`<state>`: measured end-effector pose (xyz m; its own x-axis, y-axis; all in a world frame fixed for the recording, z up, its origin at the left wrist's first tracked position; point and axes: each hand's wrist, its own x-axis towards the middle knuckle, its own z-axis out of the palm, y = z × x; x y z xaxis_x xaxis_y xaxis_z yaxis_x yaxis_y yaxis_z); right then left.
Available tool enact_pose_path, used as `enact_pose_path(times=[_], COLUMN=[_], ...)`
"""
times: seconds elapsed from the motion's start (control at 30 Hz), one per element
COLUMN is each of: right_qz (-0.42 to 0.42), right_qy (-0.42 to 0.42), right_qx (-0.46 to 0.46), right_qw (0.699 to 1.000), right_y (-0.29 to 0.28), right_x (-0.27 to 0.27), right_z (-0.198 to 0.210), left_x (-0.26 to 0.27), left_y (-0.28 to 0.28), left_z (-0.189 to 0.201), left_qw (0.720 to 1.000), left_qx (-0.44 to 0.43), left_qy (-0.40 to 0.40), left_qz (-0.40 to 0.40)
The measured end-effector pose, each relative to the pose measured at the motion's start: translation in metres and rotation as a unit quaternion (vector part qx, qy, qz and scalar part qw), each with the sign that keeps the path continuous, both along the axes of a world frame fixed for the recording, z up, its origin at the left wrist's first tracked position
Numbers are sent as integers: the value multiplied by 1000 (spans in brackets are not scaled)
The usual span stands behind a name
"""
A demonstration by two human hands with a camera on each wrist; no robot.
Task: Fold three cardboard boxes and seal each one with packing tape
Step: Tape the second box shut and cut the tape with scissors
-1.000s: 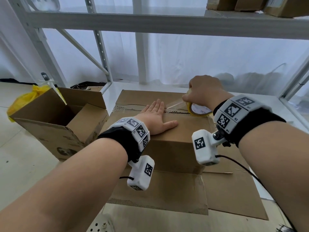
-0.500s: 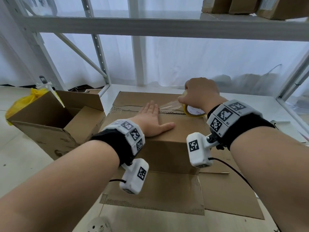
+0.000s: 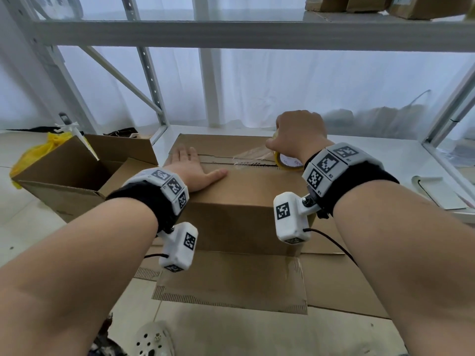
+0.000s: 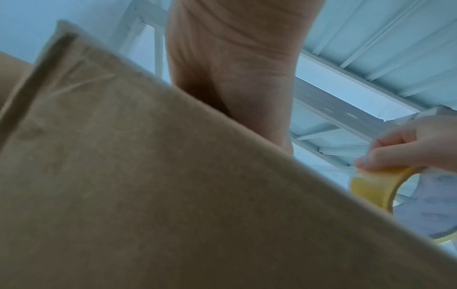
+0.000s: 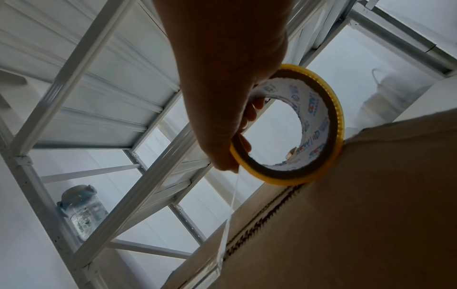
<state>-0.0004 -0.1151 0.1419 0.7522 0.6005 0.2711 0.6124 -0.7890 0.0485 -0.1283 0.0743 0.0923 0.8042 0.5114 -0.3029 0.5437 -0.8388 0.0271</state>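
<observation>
The box sits closed on a flat sheet of cardboard, close in front of a white rack, its two top flaps meeting in a seam that runs left to right. A clear strip of tape rises from the seam near its middle to the roll, which stands on edge on the box top at the right end of the seam.

The right hand is clamped on the roll from above, fingers curled over its yellow rim and, in the right wrist view, hooked through the core. The left hand lies flat and spread on the box top at the left, fingers straight across the seam, pressing the flaps down.

The box looks light and empty, so it would likely slide or lift if the tape is pulled hard; a flat palm holding it down seems the right hold. The flaps are stiff along their width but springy at the fold, and the ragged corrugated edge at the seam looks easy to crush. The tape is thin, sticky and quick to twist or fold on itself; best kept taut and low. The roll is rigid and light, best held through the core with the thumb on the rim as a brake.

To the left an open box holds a yellow bag. More boxes sit on the upper shelf.
</observation>
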Motion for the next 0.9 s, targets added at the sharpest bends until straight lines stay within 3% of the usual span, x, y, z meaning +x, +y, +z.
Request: enact_pose_path(times=[0.23,0.5,0.73,0.9], right_qz=[11,31,19,7], right_qy=[-15,34,-15,-2], right_qx=[-24,-13,-120,-121], right_qw=[1000,999,993,993], right_y=[0,-5,-13,-8], right_x=[-2,12,20,21], right_z=[1,10,13,10], left_x=[25,25,25,28], left_y=[-60,-57,-55,-57], left_z=[-5,-5,-5,0], left_qw=[987,985,983,983], left_qx=[-37,-51,-55,-49], left_qy=[-29,-29,-34,-7], left_qz=[-154,-164,-174,-174])
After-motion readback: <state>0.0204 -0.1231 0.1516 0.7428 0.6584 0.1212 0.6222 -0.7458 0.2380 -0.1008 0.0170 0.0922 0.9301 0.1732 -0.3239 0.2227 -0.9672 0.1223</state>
